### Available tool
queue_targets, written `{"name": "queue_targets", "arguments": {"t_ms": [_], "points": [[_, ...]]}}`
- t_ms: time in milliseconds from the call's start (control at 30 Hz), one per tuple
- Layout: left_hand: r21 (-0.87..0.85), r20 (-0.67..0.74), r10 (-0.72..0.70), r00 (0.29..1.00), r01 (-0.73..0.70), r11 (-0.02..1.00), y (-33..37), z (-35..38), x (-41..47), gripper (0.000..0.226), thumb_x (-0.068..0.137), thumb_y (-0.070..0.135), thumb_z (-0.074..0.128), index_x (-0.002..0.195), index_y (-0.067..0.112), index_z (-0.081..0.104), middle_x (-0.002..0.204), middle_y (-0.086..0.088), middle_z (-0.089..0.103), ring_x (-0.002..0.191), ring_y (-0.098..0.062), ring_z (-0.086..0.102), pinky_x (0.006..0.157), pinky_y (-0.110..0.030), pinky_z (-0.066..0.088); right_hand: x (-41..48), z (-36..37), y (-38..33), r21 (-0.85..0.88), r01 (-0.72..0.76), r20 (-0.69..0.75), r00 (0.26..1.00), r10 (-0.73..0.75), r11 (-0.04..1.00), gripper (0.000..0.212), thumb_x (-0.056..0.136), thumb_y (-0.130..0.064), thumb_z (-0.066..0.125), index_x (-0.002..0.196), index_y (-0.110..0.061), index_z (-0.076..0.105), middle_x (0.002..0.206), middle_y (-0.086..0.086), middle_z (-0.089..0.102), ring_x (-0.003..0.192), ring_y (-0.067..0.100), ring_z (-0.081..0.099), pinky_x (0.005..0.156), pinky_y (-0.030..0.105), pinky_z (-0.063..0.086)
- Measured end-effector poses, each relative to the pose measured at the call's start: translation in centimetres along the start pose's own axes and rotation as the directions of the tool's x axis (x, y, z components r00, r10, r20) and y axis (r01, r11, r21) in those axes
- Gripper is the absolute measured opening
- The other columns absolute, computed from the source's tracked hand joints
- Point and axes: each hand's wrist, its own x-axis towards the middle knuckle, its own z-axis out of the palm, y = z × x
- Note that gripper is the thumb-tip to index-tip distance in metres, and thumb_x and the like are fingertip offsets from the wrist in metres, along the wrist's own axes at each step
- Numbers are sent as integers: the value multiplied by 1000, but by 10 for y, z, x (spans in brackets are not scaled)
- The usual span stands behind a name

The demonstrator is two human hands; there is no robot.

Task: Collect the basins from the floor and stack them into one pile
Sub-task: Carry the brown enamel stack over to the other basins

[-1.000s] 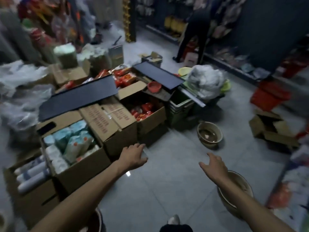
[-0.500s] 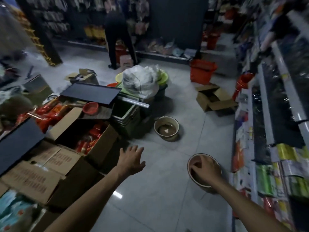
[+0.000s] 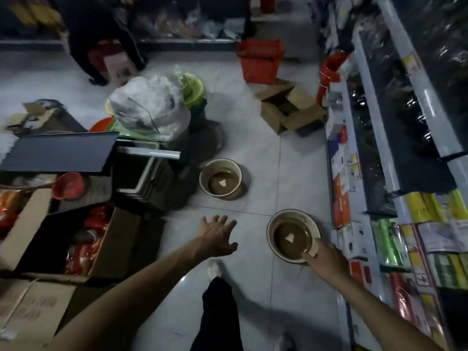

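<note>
Brown basin [image 3: 291,239], cream rim, beside the shelf [image 3: 342,173]: right hand [image 3: 326,259] grips its near rim. Second basin [image 3: 220,179], same kind, on the tiled floor [image 3: 253,153] farther off. Left hand [image 3: 217,236] spread, holding nothing.

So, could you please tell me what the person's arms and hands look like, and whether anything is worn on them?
The left hand and right hand are bare, without gloves; no ring, watch or bracelet shows in the dim picture. The left forearm and right forearm are uncovered, with no sleeve in view.
</note>
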Motion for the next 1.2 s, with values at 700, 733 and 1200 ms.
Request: {"name": "queue_targets", "arguments": {"t_ms": [700, 733, 1200], "points": [[185, 224, 176, 959, -219, 958, -3, -34, 275, 74, 89, 67, 49, 150, 26, 42, 147, -8, 50, 135, -31, 47, 110, -52, 35, 118, -61, 21, 292, -381, 205, 921, 332, 877, 62, 91, -47, 61, 143, -17, 49, 134, 13, 62, 121, 32, 59, 88, 34, 46], [164, 212, 163, 964, -200, 966, 5, -27, 283, 73, 90, 67, 49, 150, 26, 42, 149, -8, 49, 136, -31, 46, 110, -51, 36, 132, -60, 27, 298, -382, 230, 918, 322, 875, 55, 95, -39, 63, 141, -14, 50, 132, 14, 63, 119, 33, 60, 85, 33, 44], [-238, 436, -63, 898, 182, 954, 97, 218, 471, 62, 93, 46, 62, 145, 15, 48, 132, -20, 62, 121, -38, 60, 102, -47, 49, 317, 140, 156, 394, -607, 413, 788, 457, 690, 34, 101, -37, 56, 120, -9, 61, 111, 7, 62, 109, 31, 60, 84, 32, 40]]}}
